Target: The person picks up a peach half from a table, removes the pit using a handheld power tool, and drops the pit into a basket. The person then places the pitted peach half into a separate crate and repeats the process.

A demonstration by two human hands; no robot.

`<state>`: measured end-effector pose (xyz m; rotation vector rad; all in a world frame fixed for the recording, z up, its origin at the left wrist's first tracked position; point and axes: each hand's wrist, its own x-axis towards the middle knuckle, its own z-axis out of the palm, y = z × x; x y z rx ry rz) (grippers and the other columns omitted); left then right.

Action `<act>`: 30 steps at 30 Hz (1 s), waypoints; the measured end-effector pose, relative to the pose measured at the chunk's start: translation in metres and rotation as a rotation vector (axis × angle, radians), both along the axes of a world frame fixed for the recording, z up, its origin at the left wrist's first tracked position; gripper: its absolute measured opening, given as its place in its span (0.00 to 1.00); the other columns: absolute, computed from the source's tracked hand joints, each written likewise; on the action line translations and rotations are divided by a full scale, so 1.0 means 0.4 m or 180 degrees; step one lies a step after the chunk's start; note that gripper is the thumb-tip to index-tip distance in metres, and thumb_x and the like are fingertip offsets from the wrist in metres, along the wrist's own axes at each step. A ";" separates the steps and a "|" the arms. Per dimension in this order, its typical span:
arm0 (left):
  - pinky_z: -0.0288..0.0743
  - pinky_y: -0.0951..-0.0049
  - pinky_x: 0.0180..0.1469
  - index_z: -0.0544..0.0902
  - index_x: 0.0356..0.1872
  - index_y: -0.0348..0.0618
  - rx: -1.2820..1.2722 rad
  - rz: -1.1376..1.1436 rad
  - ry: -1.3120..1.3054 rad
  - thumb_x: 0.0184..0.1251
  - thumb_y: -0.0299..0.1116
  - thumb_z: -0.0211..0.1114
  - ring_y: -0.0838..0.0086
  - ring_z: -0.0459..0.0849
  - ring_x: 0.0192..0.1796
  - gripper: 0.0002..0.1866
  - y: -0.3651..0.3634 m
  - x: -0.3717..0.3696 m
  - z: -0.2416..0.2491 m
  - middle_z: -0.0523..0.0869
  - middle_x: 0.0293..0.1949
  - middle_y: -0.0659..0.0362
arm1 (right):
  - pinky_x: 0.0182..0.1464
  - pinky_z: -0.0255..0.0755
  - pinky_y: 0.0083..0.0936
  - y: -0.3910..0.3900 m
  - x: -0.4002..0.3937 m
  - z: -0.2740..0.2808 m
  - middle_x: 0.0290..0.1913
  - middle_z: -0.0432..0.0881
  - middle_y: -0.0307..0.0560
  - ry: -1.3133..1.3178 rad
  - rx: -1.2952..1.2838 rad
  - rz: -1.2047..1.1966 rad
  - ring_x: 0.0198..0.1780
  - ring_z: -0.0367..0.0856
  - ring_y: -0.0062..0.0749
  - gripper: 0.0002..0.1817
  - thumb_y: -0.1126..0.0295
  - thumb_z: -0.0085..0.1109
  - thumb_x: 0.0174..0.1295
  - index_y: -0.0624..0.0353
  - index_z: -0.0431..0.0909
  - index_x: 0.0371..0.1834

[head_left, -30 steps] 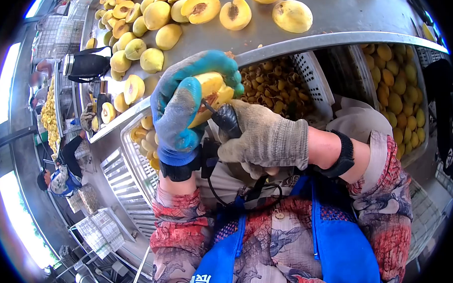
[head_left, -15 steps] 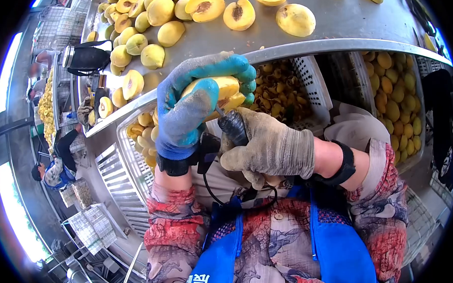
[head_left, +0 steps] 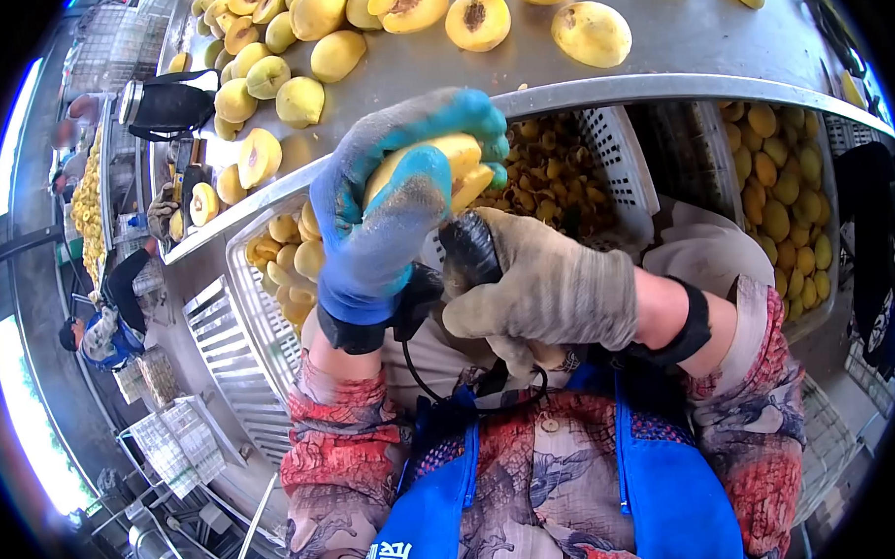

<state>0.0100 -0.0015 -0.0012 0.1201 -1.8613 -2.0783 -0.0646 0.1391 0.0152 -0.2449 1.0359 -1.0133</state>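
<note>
My left hand (head_left: pixel 374 208), in a blue and teal coated glove, is wrapped round a yellow peach (head_left: pixel 460 153) just in front of the table edge. The peach is partly cut open, its slit side facing my right hand. In a worn grey-beige glove, my right hand (head_left: pixel 551 281) grips a tool with a black-wrapped handle (head_left: pixel 471 247). The handle points up at the underside of the peach. Its tip is hidden at the fruit, so its kind does not show. A crate of peach scraps (head_left: pixel 553 182) lies beyond my hands.
Whole and halved peaches (head_left: pixel 333 57) lie on the metal table (head_left: pixel 440 78). Below its edge stand a crate of peach pieces (head_left: pixel 287 260) at left and a crate of whole peaches (head_left: pixel 780 199) at right. A black bag (head_left: pixel 170 104) and another person (head_left: pixel 109 331) are at left.
The peach has tilted and moved slightly up and right in my left hand. My right hand has shifted a little right; the thin metal shaft seen before is now out of sight.
</note>
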 end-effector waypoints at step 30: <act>0.72 0.67 0.59 0.75 0.57 0.34 0.0919 -0.1313 -0.0526 0.54 0.26 0.71 0.68 0.79 0.55 0.27 -0.007 0.047 0.038 0.80 0.54 0.51 | 0.12 0.67 0.20 0.055 0.011 0.020 0.16 0.76 0.42 -0.0709 0.0024 0.0611 0.14 0.76 0.26 0.10 0.74 0.65 0.49 0.59 0.71 0.29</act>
